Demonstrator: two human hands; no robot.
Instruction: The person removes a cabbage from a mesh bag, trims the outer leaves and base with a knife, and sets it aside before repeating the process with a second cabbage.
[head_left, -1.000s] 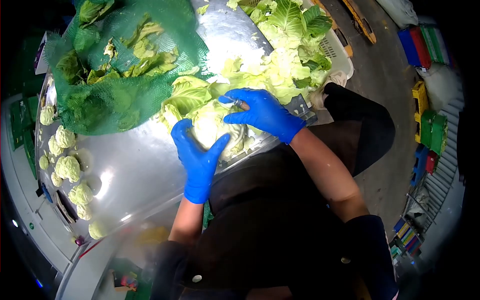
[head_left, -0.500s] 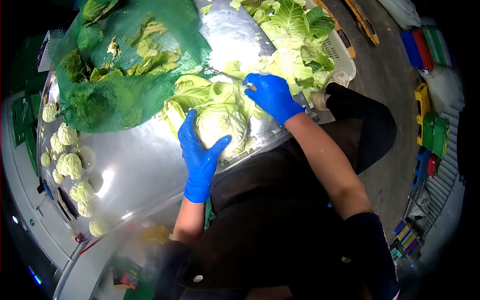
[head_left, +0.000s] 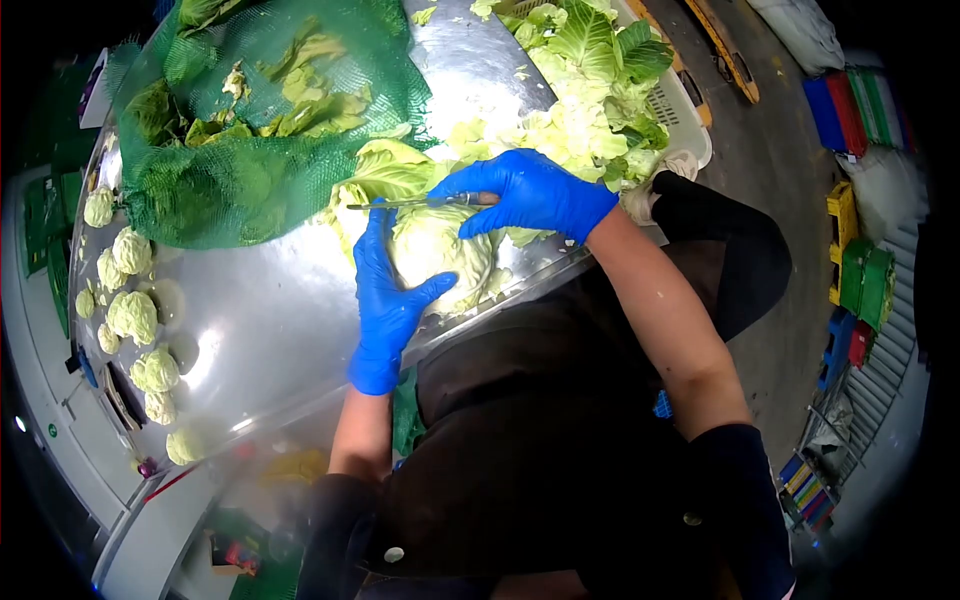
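Observation:
A pale green cabbage [head_left: 440,250] with loose outer leaves [head_left: 388,172] rests near the front edge of the metal table [head_left: 270,310]. My left hand [head_left: 388,295], in a blue glove, lies against its near left side, thumb and fingers spread around it. In my right hand [head_left: 530,195], also blue-gloved, is a knife [head_left: 400,203] held by its handle. The blade points left over the top of the cabbage, close to my left fingertips. My right fingers partly cover the cabbage.
Green netting [head_left: 240,190] with loose leaves lies at the back left. Several small cabbages [head_left: 132,316] line the table's left side. At the back right, cut leaves [head_left: 590,110] fill a pale crate [head_left: 690,125]. A dark-clothed leg [head_left: 725,235] is on the right.
My right hand has moved left over the cabbage and turned, bringing the knife blade into clear view. My left hand stays on the cabbage.

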